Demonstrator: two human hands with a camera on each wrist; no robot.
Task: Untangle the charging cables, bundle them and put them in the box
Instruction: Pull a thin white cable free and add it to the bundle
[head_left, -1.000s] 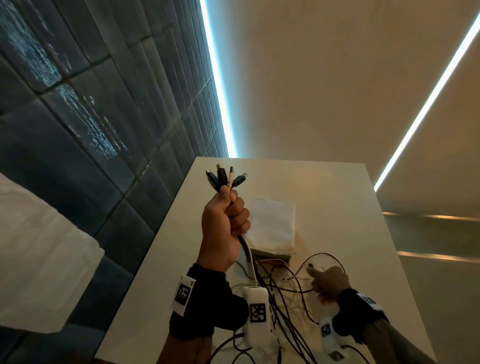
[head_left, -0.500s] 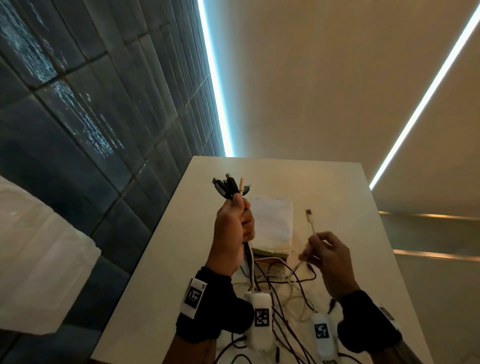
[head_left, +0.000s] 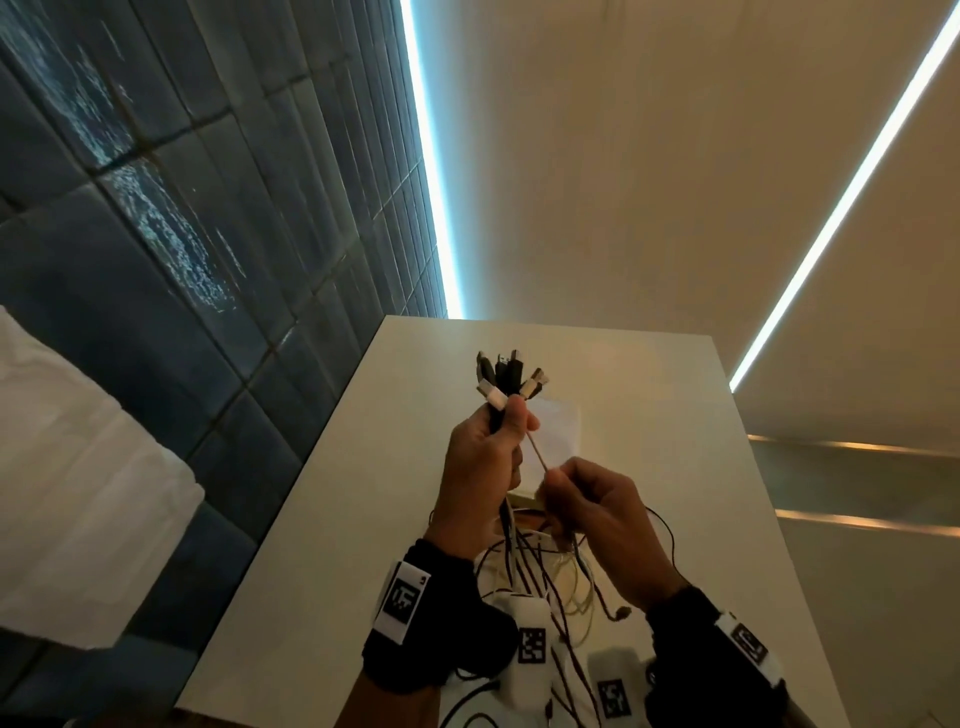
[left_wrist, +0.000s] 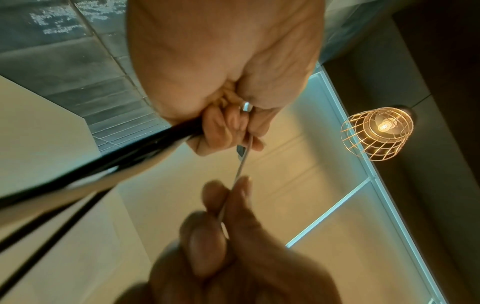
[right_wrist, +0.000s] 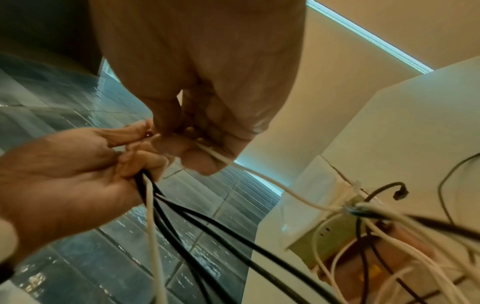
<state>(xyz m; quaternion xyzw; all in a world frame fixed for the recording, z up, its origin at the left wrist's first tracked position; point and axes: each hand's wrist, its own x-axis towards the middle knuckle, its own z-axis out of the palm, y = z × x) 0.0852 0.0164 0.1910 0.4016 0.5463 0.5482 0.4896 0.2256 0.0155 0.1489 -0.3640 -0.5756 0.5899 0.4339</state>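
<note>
My left hand (head_left: 511, 431) is raised over the white table (head_left: 322, 545) and grips a bunch of black and white charging cable plugs (head_left: 506, 376) that stick up from the fist. My right hand (head_left: 553, 480) pinches a thin white cable (head_left: 537, 454) just below the left thumb; the same cable (left_wrist: 242, 162) runs taut between the two hands. Black cables (right_wrist: 207, 226) hang from the left fist down to a tangle (head_left: 545, 566) on the table. The box (head_left: 558, 431), with a white flap, stands behind the hands, and several cables lie in its opening (right_wrist: 324, 232).
A dark tiled wall (head_left: 182, 234) runs close along the table's left edge. A white bulky thing (head_left: 78, 493) sits at the far left. The table's right edge (head_left: 769, 519) drops to a lower floor. A caged lamp (left_wrist: 379, 131) hangs overhead.
My right hand lifted a white cable end off the table and brought it to the left hand's bunch. It now pinches the cable just under the left fist.
</note>
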